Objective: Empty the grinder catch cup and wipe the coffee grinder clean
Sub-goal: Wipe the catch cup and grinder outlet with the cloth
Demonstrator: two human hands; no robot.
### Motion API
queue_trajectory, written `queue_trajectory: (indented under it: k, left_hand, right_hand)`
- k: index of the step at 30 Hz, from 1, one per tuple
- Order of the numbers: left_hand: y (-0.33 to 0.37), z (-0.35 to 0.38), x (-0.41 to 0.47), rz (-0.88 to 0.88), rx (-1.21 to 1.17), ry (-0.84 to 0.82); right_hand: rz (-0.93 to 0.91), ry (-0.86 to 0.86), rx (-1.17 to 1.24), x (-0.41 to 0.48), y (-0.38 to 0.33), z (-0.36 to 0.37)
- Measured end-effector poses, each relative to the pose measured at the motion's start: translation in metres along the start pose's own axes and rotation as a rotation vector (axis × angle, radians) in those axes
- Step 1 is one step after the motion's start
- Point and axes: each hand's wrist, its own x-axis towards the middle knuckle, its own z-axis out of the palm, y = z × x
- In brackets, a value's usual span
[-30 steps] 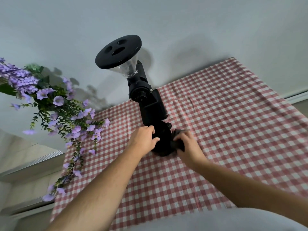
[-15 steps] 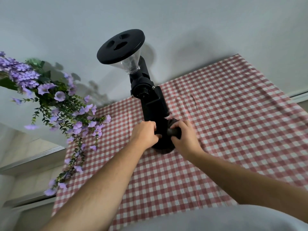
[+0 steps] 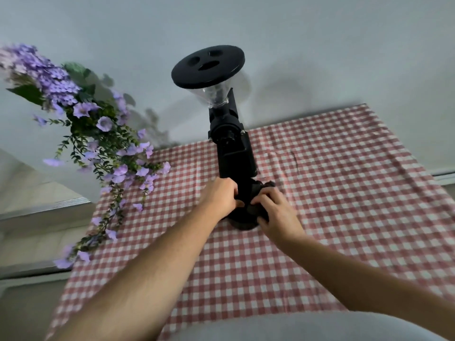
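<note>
A black coffee grinder (image 3: pixel 236 156) stands on the checked tablecloth, with a clear hopper under a round black lid (image 3: pixel 208 66). My left hand (image 3: pixel 219 198) grips the lower left side of the grinder, just above its round base. My right hand (image 3: pixel 275 210) holds a dark cloth (image 3: pixel 267 185) against the right front of the base, fingers curled over it. My hands and the cloth hide the area under the spout, so no catch cup can be made out.
A red and white checked tablecloth (image 3: pixel 344 193) covers the table, which ends against a pale wall behind the grinder. A spray of purple flowers (image 3: pixel 98 134) with green leaves hangs over the table's left side. A grey ledge runs along the far left.
My right hand with the dark cloth has shifted from the right edge of the base onto its front. My left hand stays on the grinder. The view has swung left.
</note>
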Motion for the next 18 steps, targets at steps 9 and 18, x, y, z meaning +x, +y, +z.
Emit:
queue_trajectory:
  k: [9, 18]
  left_hand:
    - [-0.055, 0.023, -0.043, 0.078, -0.357, 0.278]
    - [-0.051, 0.050, -0.054, -0.179, -0.724, 0.259]
  right_hand:
    - [-0.138, -0.070, -0.030, 0.010, -0.001, -0.025]
    - [-0.325, -0.543, -0.318, 0.056, -0.039, 0.000]
